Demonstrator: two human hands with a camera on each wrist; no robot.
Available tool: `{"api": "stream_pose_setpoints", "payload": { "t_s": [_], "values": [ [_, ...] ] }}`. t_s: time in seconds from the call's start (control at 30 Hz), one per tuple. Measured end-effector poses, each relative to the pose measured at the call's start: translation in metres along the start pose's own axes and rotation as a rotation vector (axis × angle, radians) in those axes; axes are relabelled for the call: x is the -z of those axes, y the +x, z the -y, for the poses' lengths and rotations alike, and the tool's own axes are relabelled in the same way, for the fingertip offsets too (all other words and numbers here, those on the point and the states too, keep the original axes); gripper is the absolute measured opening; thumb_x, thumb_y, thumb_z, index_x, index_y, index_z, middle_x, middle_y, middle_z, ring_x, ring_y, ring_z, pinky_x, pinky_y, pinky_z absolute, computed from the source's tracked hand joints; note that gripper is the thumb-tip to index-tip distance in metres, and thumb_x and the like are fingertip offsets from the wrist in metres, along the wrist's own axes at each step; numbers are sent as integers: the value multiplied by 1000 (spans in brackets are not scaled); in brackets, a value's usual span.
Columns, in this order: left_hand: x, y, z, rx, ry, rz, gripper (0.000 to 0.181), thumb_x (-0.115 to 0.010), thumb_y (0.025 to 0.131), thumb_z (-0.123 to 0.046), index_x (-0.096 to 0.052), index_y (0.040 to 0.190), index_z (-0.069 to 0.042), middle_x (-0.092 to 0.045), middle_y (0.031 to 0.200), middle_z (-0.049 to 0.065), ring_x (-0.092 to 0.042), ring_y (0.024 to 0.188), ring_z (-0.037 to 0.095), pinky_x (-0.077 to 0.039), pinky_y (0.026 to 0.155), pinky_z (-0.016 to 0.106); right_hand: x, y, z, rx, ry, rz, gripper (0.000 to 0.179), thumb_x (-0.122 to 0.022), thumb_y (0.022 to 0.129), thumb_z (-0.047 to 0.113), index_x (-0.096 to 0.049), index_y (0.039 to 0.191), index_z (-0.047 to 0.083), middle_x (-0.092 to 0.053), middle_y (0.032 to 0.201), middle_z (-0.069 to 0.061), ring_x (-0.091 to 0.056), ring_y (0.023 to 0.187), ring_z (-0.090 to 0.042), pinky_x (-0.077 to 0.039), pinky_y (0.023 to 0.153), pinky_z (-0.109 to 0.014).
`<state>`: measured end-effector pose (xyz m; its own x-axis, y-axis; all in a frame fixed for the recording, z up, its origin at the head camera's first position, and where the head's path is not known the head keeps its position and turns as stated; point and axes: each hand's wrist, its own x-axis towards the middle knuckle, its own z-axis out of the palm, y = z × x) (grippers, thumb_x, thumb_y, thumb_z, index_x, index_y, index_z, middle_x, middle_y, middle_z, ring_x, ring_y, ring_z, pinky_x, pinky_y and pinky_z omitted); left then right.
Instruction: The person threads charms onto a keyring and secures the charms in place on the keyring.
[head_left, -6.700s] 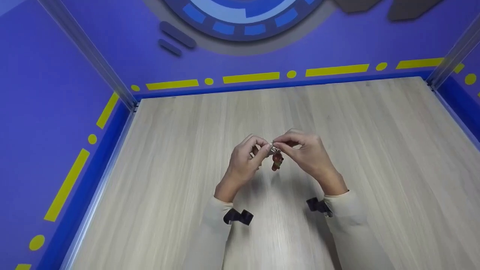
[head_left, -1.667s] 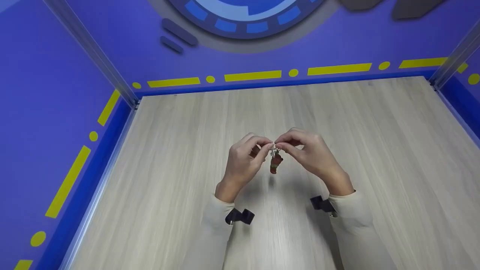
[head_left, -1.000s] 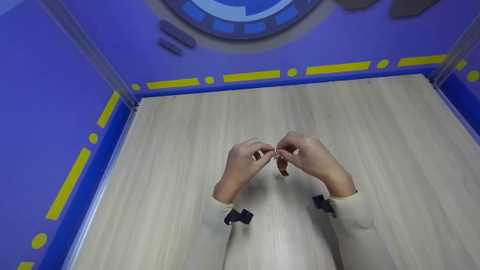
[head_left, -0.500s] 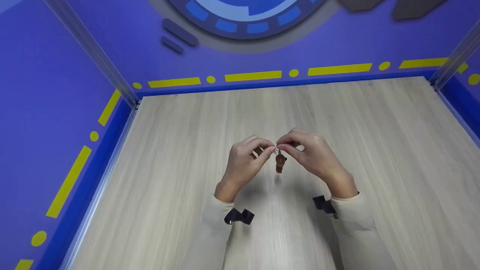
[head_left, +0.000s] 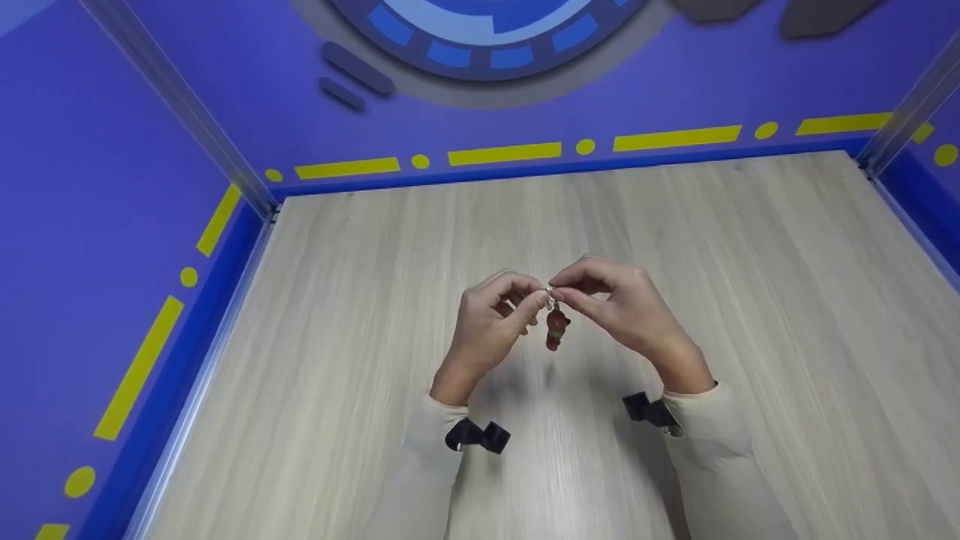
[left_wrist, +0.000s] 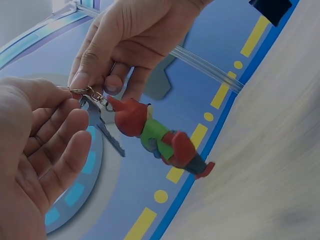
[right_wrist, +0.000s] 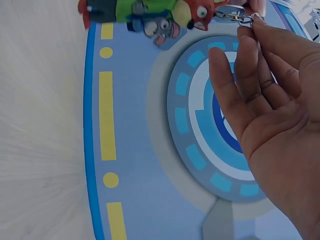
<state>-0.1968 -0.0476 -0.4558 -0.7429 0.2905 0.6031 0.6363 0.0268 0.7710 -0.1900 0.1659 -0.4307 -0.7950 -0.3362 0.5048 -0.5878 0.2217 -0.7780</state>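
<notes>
Thumb and finger of my left hand (head_left: pixel 491 311) pinch a metal key ring (left_wrist: pixel 79 91) from the left. My right hand (head_left: pixel 619 306) pinches the same ring from the other side, so the fingertips of both hands nearly meet. A silver key (left_wrist: pixel 103 126) hangs from the ring. Beside it, on a short chain (left_wrist: pixel 98 98), dangles a small fox figurine (head_left: pixel 556 328) with a red-orange head and green top. In the right wrist view a grey rabbit-like face (right_wrist: pixel 162 29) shows on the figurine's front. Fingertips partly hide the ring.
Under the hands lies a light wood-grain tabletop (head_left: pixel 360 315). A blue-purple panel with yellow marks (head_left: pixel 504 154) stands along its back edge, and another panel (head_left: pixel 90 225) along the left. Each sleeve cuff carries a black wrist mount (head_left: pixel 478 435).
Both hands stay near the same spot, pinching the ring, with small finger shifts. The figurine has swung and turned beneath them, and hangs slightly farther left than half a second ago.
</notes>
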Motion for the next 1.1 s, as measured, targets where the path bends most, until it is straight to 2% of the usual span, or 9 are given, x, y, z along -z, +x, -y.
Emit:
{"api": "stream_pose_setpoints", "payload": {
  "t_s": [0.07, 0.27, 0.37, 0.43, 0.57, 0.63, 0.73, 0.9, 1.1],
  "values": [
    [0, 0, 0, 8, -21, 3, 2, -73, 99, 1, -71, 98, 1, -70, 87, 5, -65, 65, 17, -57, 51, 31, 0, 0, 0, -12, 23, -1, 11, -78, 96, 1, -80, 103, 8, -76, 98, -5, -73, 85, -23, -59, 79, -25],
    [-1, -1, 1, 52, -66, 3, 12, -71, 103, -8, -70, 101, 3, -72, 91, 6, -66, 69, 18, -59, 54, 33, 1, 0, 1, -22, 45, -13, 9, -78, 96, 1, -80, 103, 6, -77, 97, -4, -72, 86, -23, -59, 79, -26],
    [-1, -1, 2, 49, -26, -12, 11, -74, 102, -10, -73, 100, 1, -73, 92, 3, -66, 68, 16, -59, 55, 33, 1, 0, 1, 2, 4, -20, 9, -79, 95, 0, -80, 100, 7, -77, 95, -2, -73, 83, -21, -58, 76, -24],
    [0, 0, 3, 8, 53, -15, 10, -76, 100, -10, -76, 99, 0, -73, 91, 2, -65, 66, 14, -58, 56, 30, 2, 0, 2, 33, -49, -11, 9, -79, 94, 0, -80, 99, 8, -76, 94, 2, -73, 81, -20, -58, 76, -24],
    [2, 2, 4, -127, 258, -9, 3, -79, 97, -6, -79, 98, -4, -73, 87, 2, -65, 66, 11, -57, 58, 25, 4, 0, 5, 90, -156, 31, 13, -80, 92, -5, -79, 98, 7, -74, 92, 3, -73, 79, -17, -58, 76, -24],
    [3, 2, 3, -174, 321, -2, 3, -80, 95, -4, -79, 98, -3, -72, 86, 3, -65, 66, 10, -56, 57, 24, 4, 0, 7, 106, -196, 50, 15, -80, 91, -7, -79, 98, 5, -74, 91, 1, -73, 79, -14, -58, 75, -24],
    [3, 2, 2, -214, 367, 11, 2, -79, 97, -5, -78, 97, -4, -72, 85, 4, -64, 65, 11, -57, 56, 28, 3, 0, 9, 116, -227, 63, 15, -81, 90, -9, -79, 98, 4, -73, 91, 1, -71, 79, -12, -57, 73, -23],
    [2, 2, 1, -239, 353, -1, 3, -78, 97, -3, -76, 96, -3, -71, 85, 5, -63, 64, 13, -57, 53, 33, 3, 0, 8, 118, -220, 40, 14, -81, 91, -5, -80, 99, 6, -74, 92, 4, -71, 80, -12, -56, 73, -22],
    [1, 2, 1, -211, 253, -17, 6, -78, 95, 1, -75, 97, -4, -71, 86, 4, -64, 62, 13, -56, 55, 25, 3, -1, 7, 112, -186, 16, 13, -80, 93, -1, -81, 101, 9, -74, 94, 7, -74, 83, -14, -58, 76, -22]
  ]
}}
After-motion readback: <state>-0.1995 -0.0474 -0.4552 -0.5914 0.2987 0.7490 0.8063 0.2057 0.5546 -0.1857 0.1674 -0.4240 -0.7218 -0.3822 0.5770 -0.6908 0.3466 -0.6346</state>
